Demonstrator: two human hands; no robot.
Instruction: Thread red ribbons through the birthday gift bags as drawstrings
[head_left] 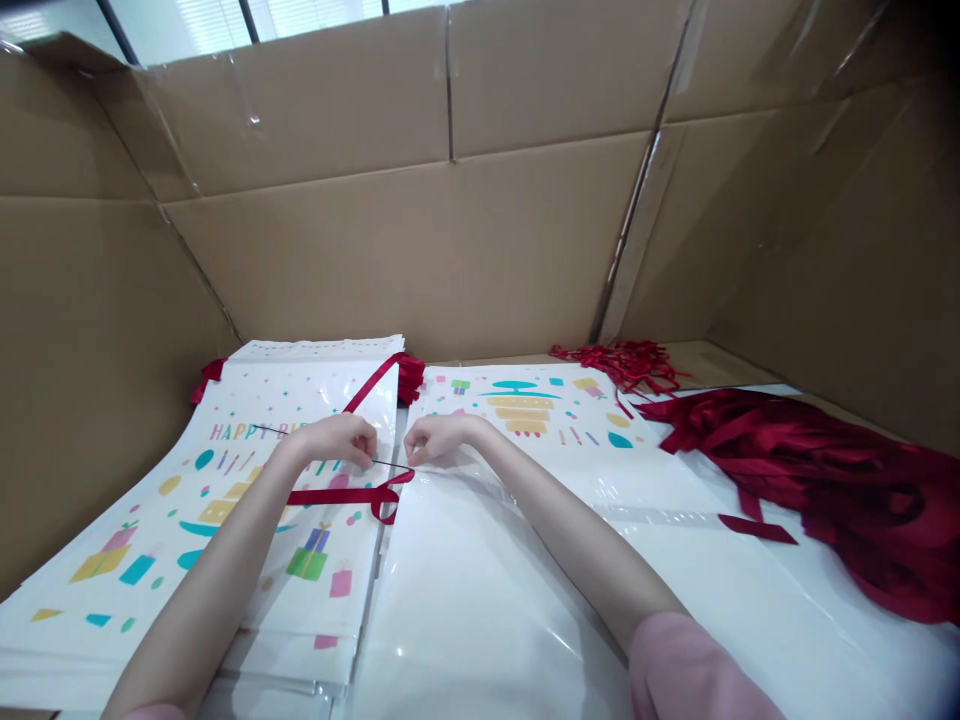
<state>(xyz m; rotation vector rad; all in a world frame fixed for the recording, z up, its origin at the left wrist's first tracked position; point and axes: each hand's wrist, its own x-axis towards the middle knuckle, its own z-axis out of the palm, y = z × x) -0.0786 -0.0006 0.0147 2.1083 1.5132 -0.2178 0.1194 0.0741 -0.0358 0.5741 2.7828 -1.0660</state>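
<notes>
My left hand is closed on a thin dark rod, which sticks out on both sides of the fist. The rod's right tip reaches the edge of a white glossy bag, where a dark red ribbon makes a small loop. My right hand pinches that bag's upper edge near the rod's tip; its fingertips are partly hidden. Under my left forearm lies a stack of white printed bags with "HAPPY" lettering, cakes and gifts. Red ribbon also runs up along this stack's right edge.
A large pile of dark red ribbons lies at the right. Thin red cords are heaped behind another printed bag. Tall cardboard walls enclose the back and sides.
</notes>
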